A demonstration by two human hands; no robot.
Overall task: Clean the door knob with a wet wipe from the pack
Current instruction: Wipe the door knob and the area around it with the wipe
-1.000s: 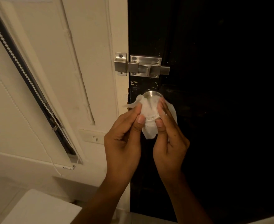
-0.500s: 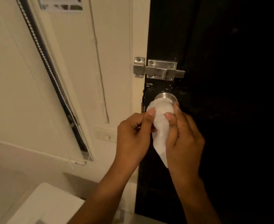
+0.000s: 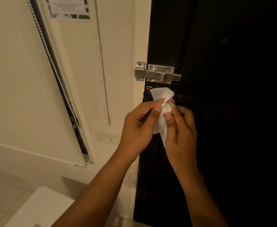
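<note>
Since the earlier frame the wet wipe (image 3: 162,95) has been drawn up over the door knob, hiding its metal entirely. Left hand (image 3: 138,126) and right hand (image 3: 181,130) both pinch the wipe from below, so the knob lies just above their fingertips, under the slide bolt (image 3: 158,74) on the black door (image 3: 224,112).
</note>
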